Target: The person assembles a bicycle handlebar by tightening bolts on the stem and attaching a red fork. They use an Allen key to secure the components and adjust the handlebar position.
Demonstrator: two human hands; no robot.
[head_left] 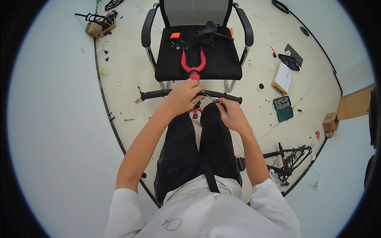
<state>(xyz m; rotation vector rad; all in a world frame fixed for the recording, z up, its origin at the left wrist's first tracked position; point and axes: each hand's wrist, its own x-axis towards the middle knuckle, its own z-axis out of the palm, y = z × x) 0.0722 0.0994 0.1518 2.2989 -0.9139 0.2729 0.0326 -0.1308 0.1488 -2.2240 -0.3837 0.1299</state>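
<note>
A red bicycle fork (193,68) rests its prongs on the black chair seat, its other end pointing toward me. Across it lies a black handlebar (155,94) with dark grips, just above my knees. My left hand (183,97) is closed around the stem area where the handlebar and fork meet, hiding much of that joint. Pinched in the fingers of my right hand (234,115) is a thin metal tool (210,98), its tip reaching to the stem by my left fingertips. Its exact kind is too small to tell. A smaller red forked part (195,112) hangs below, between my knees.
The chair (198,77) in front also carries a black saddle (208,33), an orange piece (175,35) and small hardware. On the right floor lie a green case (284,115), a tool case (289,62) and a black bicycle frame (283,160). A parts box (101,28) stands far left.
</note>
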